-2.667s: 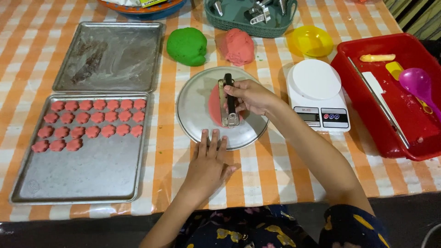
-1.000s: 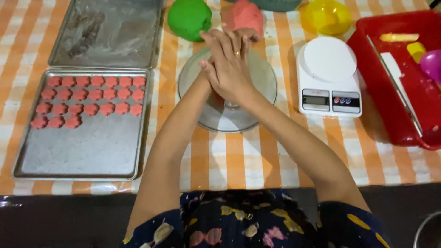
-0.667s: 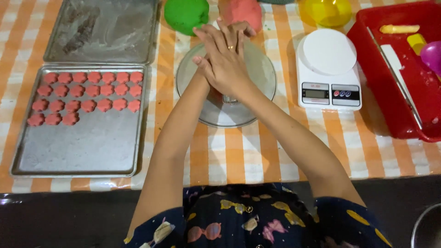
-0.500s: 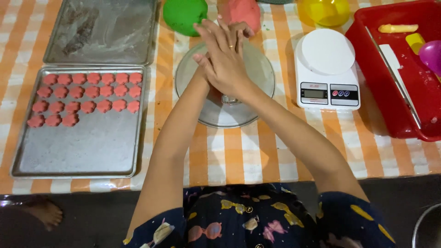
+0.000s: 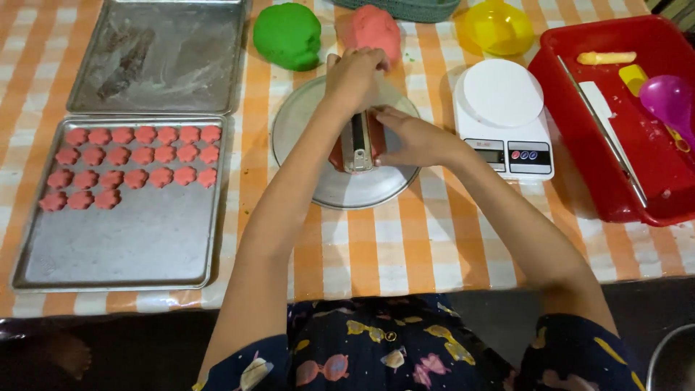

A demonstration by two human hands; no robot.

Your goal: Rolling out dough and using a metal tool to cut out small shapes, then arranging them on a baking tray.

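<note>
A narrow metal cutter [image 5: 357, 147] stands on a slab of pink dough [image 5: 337, 153] on a round metal plate [image 5: 340, 190]. My left hand [image 5: 355, 76] reaches over the plate and grips the cutter's far end. My right hand [image 5: 411, 139] holds the cutter's right side, fingers against the dough. The baking tray [image 5: 123, 246] to the left carries several pink flower-shaped cookies [image 5: 137, 165] in rows. Most of the dough slab is hidden by my hands and the cutter.
A second, greasy tray [image 5: 163, 54] lies behind the first. A green dough ball [image 5: 287, 35] and a pink dough ball [image 5: 371, 29] sit beyond the plate. To the right are a white kitchen scale [image 5: 503, 116], a yellow bowl [image 5: 498, 27] and a red bin [image 5: 615, 174] with utensils.
My hands were stacked together, pressing down over the plate. They have now come apart, uncovering the metal cutter, with the left at its far end and the right at its side.
</note>
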